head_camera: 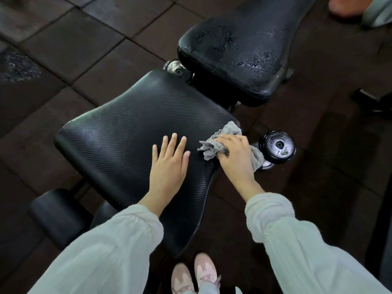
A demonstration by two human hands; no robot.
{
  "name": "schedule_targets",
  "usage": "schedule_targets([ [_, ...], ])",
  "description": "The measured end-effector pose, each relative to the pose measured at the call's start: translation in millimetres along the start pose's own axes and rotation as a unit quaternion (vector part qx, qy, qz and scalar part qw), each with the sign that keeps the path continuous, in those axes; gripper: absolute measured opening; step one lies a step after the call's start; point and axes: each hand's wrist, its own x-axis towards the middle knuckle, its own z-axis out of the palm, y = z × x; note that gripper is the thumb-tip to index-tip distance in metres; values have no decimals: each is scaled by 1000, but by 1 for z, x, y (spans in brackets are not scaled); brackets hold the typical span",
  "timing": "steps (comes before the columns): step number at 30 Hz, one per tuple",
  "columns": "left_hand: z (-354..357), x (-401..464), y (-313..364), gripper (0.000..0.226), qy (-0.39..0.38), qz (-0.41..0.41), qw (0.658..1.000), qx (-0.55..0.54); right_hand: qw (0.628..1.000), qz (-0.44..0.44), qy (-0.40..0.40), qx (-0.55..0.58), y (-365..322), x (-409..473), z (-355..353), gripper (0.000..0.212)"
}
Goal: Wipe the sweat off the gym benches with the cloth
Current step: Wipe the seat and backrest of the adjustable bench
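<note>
**Cloth at the right edge of the seat pad**

Cloth, grey and crumpled, lies on the near bench pad at its right edge, and part of it trails off the pad behind my wrist. My right hand grips it: the fingers curl over the bundle and press it against the ribbed black surface, with loose folds sticking out beyond the knuckles toward the upper left and toward the far corner of the pad.

My left hand rests flat on the same pad, just beside the cloth but not touching it. Its fingers are straight and slightly spread, holding nothing, palm down.

The near pad looks matte and evenly textured from where I watch. The second bench pad stands beyond it, upper right, separated by a narrow gap; its smooth black surface carries patches of shining droplets, most densely near its right side and centre.

A dumbbell lies on the floor just right of my right hand, one round end facing the camera. Another dumbbell end shows in the gap between the two pads. A black roller pad sits lower left, below the near pad. Both pale sleeves reach in from the bottom edge, and pink shoes stand on the dark rubber floor tiles between them.
</note>
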Motion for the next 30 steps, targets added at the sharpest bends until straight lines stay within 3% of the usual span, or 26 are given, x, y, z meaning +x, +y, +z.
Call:
schedule_targets([
  [5,-23,37,72,62,6,54,998,-32,995,89,38,-35,19,19,-62,29],
  [11,-41,98,154,57,22,82,996,-17,988,141,14,-62,56,67,-138,38],
  [19,-39,173,192,73,18,16,1000,-18,996,54,-37,-52,77,150,-159,35],
  [23,-39,214,181,64,19,-41,999,-3,996,-23,-76,-50,82,205,-146,34],
  [30,-36,282,155,52,44,-174,982,-53,987,-77,-135,-44,102,272,-108,37],
])
